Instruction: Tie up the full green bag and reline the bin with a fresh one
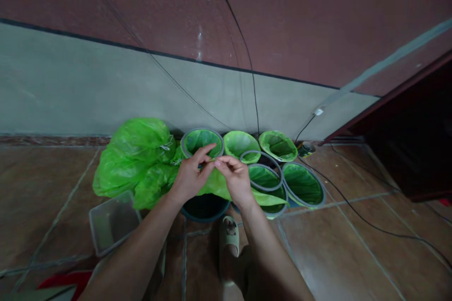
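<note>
My left hand (193,171) and my right hand (235,176) meet in the middle of the view, fingertips pinched on the edge of a flat green plastic bag (218,184). The bag hangs below my fingers and trails to the right. Under it stands a dark bin (205,209) with no liner showing. Just behind my left hand is a bin lined in green with a grey rim (202,130). A loose grey ring (280,176) lies tilted over a lined bin (263,176) to the right of my right hand.
More green-lined bins (303,183) stand by the wall. Filled green bags (132,155) lie at left, near a clear plastic tub (115,223). A black cable (353,207) crosses the tiles at right. A slippered foot (229,233) is below, and a red object (67,282) lies at lower left.
</note>
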{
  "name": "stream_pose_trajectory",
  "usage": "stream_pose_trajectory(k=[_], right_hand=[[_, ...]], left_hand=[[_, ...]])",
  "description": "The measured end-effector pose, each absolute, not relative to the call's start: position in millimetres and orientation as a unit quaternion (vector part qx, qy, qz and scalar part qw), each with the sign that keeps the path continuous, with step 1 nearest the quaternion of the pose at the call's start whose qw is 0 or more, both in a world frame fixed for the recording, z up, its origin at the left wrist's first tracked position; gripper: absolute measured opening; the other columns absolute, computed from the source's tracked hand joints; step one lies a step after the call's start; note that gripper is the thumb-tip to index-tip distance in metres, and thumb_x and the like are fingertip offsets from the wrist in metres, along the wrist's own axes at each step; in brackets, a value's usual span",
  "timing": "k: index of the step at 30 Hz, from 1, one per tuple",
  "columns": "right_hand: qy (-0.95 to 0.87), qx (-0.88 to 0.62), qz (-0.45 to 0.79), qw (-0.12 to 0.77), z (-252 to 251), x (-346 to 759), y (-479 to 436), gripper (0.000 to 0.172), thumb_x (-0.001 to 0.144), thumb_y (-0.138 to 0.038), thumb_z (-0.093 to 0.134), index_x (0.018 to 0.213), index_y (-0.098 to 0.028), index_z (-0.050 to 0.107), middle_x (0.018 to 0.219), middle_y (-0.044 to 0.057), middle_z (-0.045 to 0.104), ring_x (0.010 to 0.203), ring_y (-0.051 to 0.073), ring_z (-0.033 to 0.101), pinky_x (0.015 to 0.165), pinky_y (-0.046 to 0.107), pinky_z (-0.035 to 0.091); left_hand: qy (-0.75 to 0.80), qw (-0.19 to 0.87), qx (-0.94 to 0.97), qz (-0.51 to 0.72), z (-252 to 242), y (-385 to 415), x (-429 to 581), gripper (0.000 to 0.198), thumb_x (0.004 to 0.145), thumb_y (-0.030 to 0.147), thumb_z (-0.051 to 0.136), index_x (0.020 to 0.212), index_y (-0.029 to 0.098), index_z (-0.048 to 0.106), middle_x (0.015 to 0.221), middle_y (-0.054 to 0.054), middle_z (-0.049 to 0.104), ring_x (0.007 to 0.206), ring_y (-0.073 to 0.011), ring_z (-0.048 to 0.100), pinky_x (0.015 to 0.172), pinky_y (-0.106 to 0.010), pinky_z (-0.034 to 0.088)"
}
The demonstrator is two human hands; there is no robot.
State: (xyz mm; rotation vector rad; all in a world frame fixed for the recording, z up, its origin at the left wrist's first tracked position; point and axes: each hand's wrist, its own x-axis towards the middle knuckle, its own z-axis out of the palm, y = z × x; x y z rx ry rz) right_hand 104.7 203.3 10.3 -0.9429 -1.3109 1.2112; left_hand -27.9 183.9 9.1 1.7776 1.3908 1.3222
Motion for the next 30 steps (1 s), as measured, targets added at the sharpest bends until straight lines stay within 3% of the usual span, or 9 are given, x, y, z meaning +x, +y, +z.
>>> stream_pose_trajectory(k=[3,6,12,20,25,30], right_hand=[[-0.523,-0.402,0.528,0.535,7.4,111.6,206.6,0.021,0.069,-0.037,0.073,0.071,-0.018,0.066,0.068,-0.001,0.064,0.066,0.012,0.054,0.067,0.027,0.044],[-0.540,-0.405,0.496,0.547,7.5,118.2,209.4,0.024,0.075,-0.041,0.068,0.073,-0.018,0.062,0.069,-0.002,0.060,0.066,0.011,0.050,0.066,0.025,0.041],[-0.546,-0.443,0.326,0.632,14.2,141.6,220.2,0.024,0.084,-0.040,0.060,0.078,-0.017,0.057,0.070,-0.003,0.053,0.066,0.010,0.048,0.065,0.024,0.040],[-0.456,-0.473,0.179,0.733,29.3,181.7,234.4,0.026,0.084,-0.044,0.058,0.080,-0.017,0.055,0.076,-0.002,0.055,0.071,0.011,0.051,0.070,0.025,0.043],[-0.432,-0.475,0.130,0.755,42.2,199.7,235.9,0.030,0.083,-0.048,0.056,0.079,-0.019,0.053,0.075,-0.002,0.054,0.070,0.012,0.053,0.072,0.028,0.045],[-0.404,-0.488,0.060,0.771,47.2,217.7,235.6,0.029,0.084,-0.049,0.055,0.079,-0.020,0.052,0.076,0.000,0.052,0.073,0.015,0.054,0.074,0.032,0.047]], left_hand=[[0.503,0.274,0.673,0.469,6.2,185.9,-27.9,0.047,0.090,0.032,0.052,0.135,0.020,0.050,0.084,0.000,0.070,0.074,-0.0129,0.063,0.075,-0.025,0.048],[0.517,0.259,0.687,0.440,5.0,187.3,-26.5,0.045,0.089,0.034,0.053,0.132,0.021,0.054,0.085,0.000,0.071,0.070,-0.0130,0.062,0.069,-0.025,0.048],[0.513,0.262,0.720,0.388,4.4,189.6,-32.2,0.025,0.090,0.034,0.050,0.094,0.020,0.071,0.090,-0.001,0.074,0.081,-0.0164,0.067,0.074,-0.026,0.048],[0.515,0.269,0.749,0.317,-4.0,192.6,-50.9,0.024,0.083,0.021,0.050,0.096,0.021,0.070,0.089,-0.001,0.073,0.079,-0.0167,0.066,0.072,-0.027,0.047],[0.533,0.230,0.761,0.290,-2.8,194.3,-57.4,0.026,0.075,0.014,0.047,0.081,0.022,0.071,0.078,0.000,0.070,0.072,-0.0162,0.063,0.069,-0.026,0.045],[0.591,0.184,0.730,0.289,-0.6,198.4,-82.6,0.026,0.076,0.021,0.048,0.082,0.021,0.074,0.076,-0.001,0.072,0.065,-0.0162,0.061,0.068,-0.027,0.045]])
